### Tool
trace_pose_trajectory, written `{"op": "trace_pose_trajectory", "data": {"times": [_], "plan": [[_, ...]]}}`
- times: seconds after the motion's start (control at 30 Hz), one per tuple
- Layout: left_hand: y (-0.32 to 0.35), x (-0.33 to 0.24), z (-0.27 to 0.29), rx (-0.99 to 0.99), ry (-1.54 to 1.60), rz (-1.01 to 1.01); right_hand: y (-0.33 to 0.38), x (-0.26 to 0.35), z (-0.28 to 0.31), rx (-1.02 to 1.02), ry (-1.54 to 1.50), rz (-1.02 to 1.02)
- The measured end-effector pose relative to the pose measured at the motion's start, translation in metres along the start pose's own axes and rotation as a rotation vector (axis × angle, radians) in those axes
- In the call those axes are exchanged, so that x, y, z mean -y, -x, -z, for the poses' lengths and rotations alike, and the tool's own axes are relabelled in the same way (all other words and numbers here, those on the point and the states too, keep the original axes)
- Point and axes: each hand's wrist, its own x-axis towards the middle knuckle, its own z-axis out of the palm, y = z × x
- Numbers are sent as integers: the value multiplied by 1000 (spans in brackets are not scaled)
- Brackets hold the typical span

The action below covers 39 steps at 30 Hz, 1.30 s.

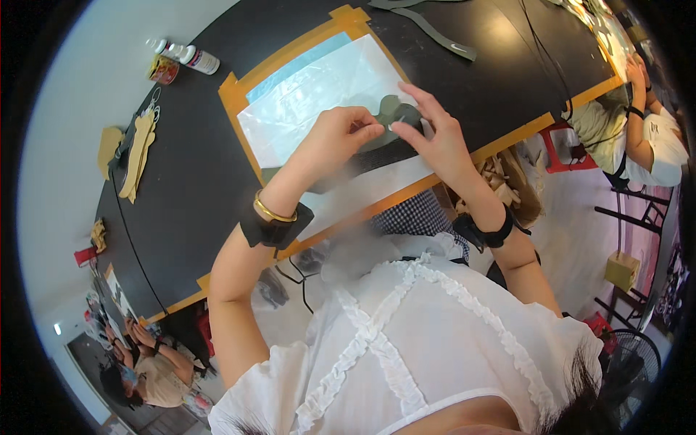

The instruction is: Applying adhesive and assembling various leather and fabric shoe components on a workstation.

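My left hand (337, 141) is closed, its thumb and forefinger pinched together at the edge of a flat, curved olive-green cut piece (389, 106). My right hand (444, 145) grips the darker end of the same piece, thumb across it and forefinger stretched out past its far edge. Whether something small sits between the left fingertips is hidden. Under both hands lies a bright, glossy white sheet (290, 109) with a pale blue strip along its far side. More dark green material partly shows below my left wrist.
Orange-yellow tape (232, 98) borders the sheet and the black table's edge. White bottles (199, 59) and a jar (162, 70) stand far left, near tan strips (138, 159). Long grey-green pieces (435, 36) lie at the far side. Other people sit left and right.
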Motion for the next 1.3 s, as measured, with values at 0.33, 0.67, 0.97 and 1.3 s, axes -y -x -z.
{"op": "trace_pose_trajectory", "data": {"times": [0.33,0.67,0.97,1.3], "plan": [[-16,4,12,66,97,226,15,-12,28,-54,331,-10],[-22,-1,0,27,-40,169,18,-18,27,-49,377,28],[-25,-8,0,23,-129,152,20,-16,27,-62,301,-87],[-26,-9,-1,30,-160,149,20,-19,27,-36,354,17]]}}
